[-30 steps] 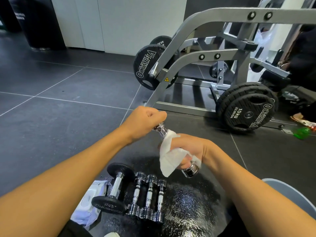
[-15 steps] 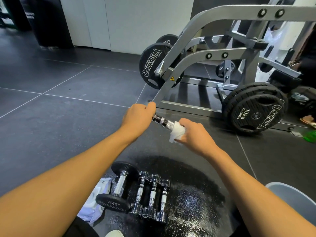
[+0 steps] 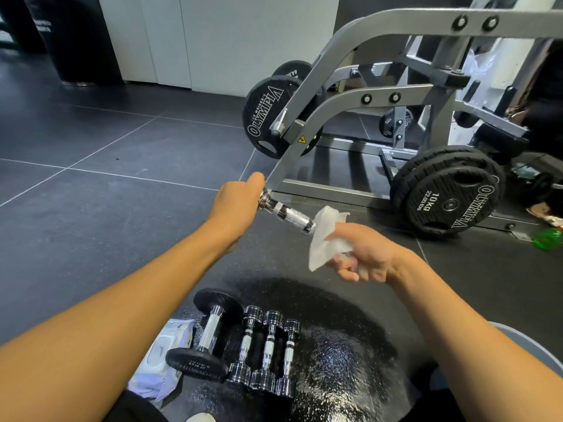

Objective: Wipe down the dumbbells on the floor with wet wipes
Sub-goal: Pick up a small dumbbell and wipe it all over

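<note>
Mid-frame, held clear of the floor [image 3: 106, 208]: chrome dumbbell [image 3: 286, 213], far head clenched in the left hand [image 3: 236, 197], near head swathed in a wipe [image 3: 326, 236] and grasped through it by the fingers [image 3: 347, 272] of the right hand [image 3: 365, 254].

Biggest hazard, by judgement: a drop. Wet chrome, wet cloth, a hold at the two ends only. Could slip free and land on the mat [image 3: 350, 345] below, or on the weights lined up there. Lesser: could clip the machine frame [image 3: 350, 95], just beyond the left hand, on a careless swing. Least: could leave the knurled bar between the hands unwiped, with the wipe bunched round one head.

Around and beneath:
- Dark tiled floor across the left half of the frame.
- Grey machine frame filling the upper right.
- White wall panels [image 3: 243, 35] at top centre.
- Black speckled mat at bottom centre, glistening wet.
- Black Olympia plates [image 3: 447, 193] hung on the machine at centre top and at right, one marked 10 kg.

Bottom centre, on the mat, side by side: black-headed dumbbell [image 3: 207, 333] at left, three small chrome dumbbells [image 3: 265, 351] close-packed at its right.

Wipes pack [image 3: 161, 357] at bottom left, just beside the black-headed one.

Small green item [image 3: 545, 239] at the right edge, too blurred to name.
</note>
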Tool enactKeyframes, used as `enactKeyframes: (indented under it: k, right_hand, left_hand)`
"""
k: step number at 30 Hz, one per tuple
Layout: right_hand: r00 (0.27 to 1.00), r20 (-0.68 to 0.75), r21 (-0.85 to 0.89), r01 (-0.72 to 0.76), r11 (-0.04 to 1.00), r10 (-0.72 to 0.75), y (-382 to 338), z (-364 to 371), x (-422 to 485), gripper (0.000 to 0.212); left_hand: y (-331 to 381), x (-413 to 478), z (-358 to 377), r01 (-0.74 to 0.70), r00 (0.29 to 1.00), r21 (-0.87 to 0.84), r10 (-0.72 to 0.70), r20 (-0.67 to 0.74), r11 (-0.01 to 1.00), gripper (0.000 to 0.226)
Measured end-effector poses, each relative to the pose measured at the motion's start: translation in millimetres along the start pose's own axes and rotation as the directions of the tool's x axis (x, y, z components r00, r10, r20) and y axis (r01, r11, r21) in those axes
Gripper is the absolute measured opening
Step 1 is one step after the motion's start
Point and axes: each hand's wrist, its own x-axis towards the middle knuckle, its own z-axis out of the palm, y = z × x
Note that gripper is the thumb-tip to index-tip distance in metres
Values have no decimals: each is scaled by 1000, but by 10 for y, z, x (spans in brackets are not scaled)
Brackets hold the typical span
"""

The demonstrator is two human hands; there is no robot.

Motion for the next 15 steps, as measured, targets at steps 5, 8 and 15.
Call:
enactKeyframes:
  k: [5,8,15]
  right_hand:
    - [802,-423,-272,333,903,-423,12,151,132,8]
    - [601,-631,-293,401,868,-491,-76,248,222,23]
    - [552,-820,271,608,747,-152,-99,270,321,21]
  left_hand:
    - [-130,-26,46,255,965,-130,-244,92,958,28]
    - [-100,-98,71,334,932,-205,-290,216,920,35]
    - [-119,-358,246,265,922,-314,-144,360,912,38]
